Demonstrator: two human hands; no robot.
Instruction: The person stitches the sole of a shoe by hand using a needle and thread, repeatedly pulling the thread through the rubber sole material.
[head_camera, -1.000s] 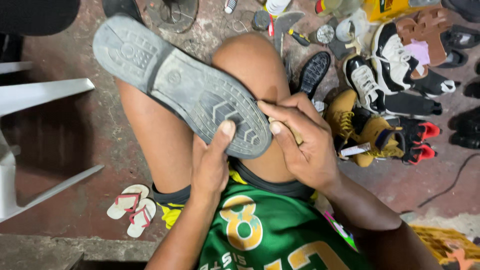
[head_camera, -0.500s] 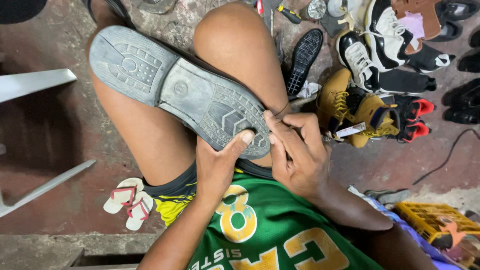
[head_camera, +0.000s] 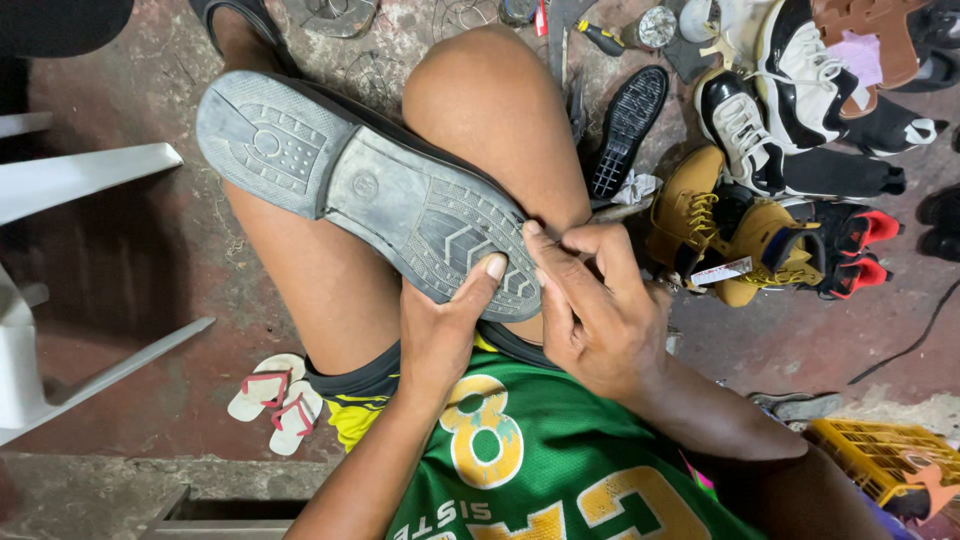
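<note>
A dark shoe with a worn grey sole (head_camera: 370, 190) lies sole-up across my bare knees, heel to the upper left. My left hand (head_camera: 445, 330) grips its toe end from below, thumb pressed on the tread. My right hand (head_camera: 590, 310) pinches the edge of the sole at the toe, fingers curled close together. Whether a small tool is in those fingers is hidden.
Several shoes lie on the floor at the right: tan boots (head_camera: 720, 235), a black-and-white sneaker (head_camera: 760, 110), a loose black sole (head_camera: 625, 125). A white plastic chair (head_camera: 60, 250) stands at the left, small sandals (head_camera: 275, 400) below my thigh, a yellow crate (head_camera: 880, 455) at the lower right.
The shoe has tilted a little and shifted left in view. My right hand slid along the toe edge, and my left thumb moved up onto the tread.
</note>
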